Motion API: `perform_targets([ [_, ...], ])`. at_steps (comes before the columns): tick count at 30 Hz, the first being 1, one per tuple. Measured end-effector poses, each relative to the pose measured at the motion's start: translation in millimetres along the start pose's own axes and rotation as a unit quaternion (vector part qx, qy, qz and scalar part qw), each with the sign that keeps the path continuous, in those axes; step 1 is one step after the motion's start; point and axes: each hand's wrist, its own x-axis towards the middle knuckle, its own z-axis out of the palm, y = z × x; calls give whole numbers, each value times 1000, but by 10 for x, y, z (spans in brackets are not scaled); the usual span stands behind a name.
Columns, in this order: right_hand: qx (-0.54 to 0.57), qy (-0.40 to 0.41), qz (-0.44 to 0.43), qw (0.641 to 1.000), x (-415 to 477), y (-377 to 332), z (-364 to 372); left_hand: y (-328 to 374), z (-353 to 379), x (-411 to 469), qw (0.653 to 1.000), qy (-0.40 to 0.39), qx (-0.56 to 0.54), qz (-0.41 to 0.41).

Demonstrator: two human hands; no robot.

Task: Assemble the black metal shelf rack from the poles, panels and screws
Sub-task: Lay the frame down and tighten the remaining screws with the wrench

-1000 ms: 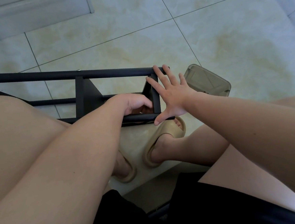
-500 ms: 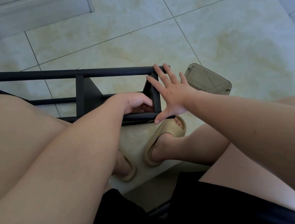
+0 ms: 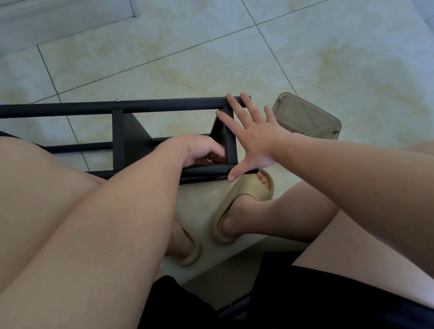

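Observation:
The black metal rack lies on its side on the tiled floor, its far pole running left to right and its near pole crossing by my knees. A middle panel and an end panel join the poles. My right hand is spread flat against the end panel, fingertips on the far pole and thumb on the near pole. My left hand reaches inside the rack beside the end panel, its fingers curled round something small with a metallic glint. A screw head shows on the far pole.
A translucent brownish plastic box sits on the floor just right of the rack's end. My feet in tan sandals are under the near pole. A pale board lies at the upper left. Open tile stretches beyond the rack.

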Motion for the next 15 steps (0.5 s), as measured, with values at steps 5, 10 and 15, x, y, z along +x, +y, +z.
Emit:
perform_targets([
  [5, 1, 1, 1, 1000, -18, -9, -9, -17, 10, 34, 998, 22, 55, -28],
  [10, 3, -3, 1, 1000, -16, -11, -13, -21, -1, 38, 998, 22, 51, -15],
  [15, 8, -5, 0, 1000, -6, -2, -22, -9, -5, 43, 1000, 22, -8, -9],
])
